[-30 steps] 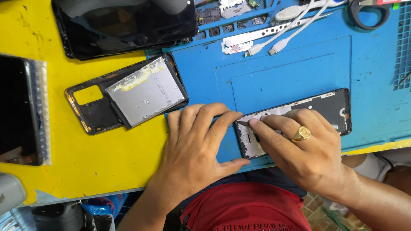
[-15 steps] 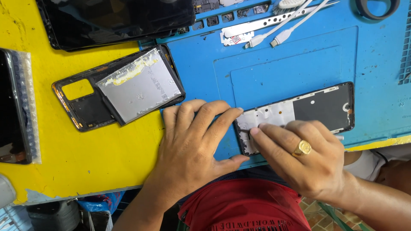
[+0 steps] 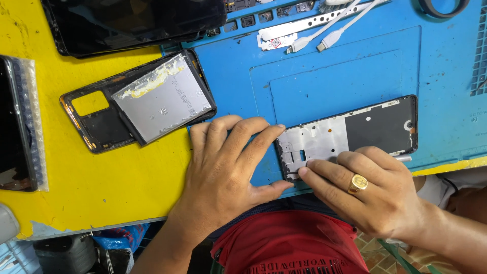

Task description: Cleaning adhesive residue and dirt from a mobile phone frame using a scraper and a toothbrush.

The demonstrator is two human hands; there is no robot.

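A phone mid-frame (image 3: 355, 132), silver at its left end and black at its right, lies on the blue work mat (image 3: 329, 76) near the table's front edge. My left hand (image 3: 225, 170) rests flat on the mat with fingers spread, fingertips touching the frame's left end. My right hand (image 3: 365, 190), with a gold ring, presses its fingertips on the frame's lower left part. Whether it pinches a small tool is hidden by the fingers.
A black phone back cover (image 3: 96, 124) with a grey battery (image 3: 162, 99) on it lies on the yellow table (image 3: 101, 177). A dark screen panel (image 3: 132, 20) lies at the top, another device (image 3: 18, 127) at the left edge. White cables (image 3: 329, 33) and a metal strip (image 3: 299, 25) lie on the mat.
My right hand has slid left and down along the frame, uncovering more of its silver part. The left hand stays pressed beside the frame's left end.
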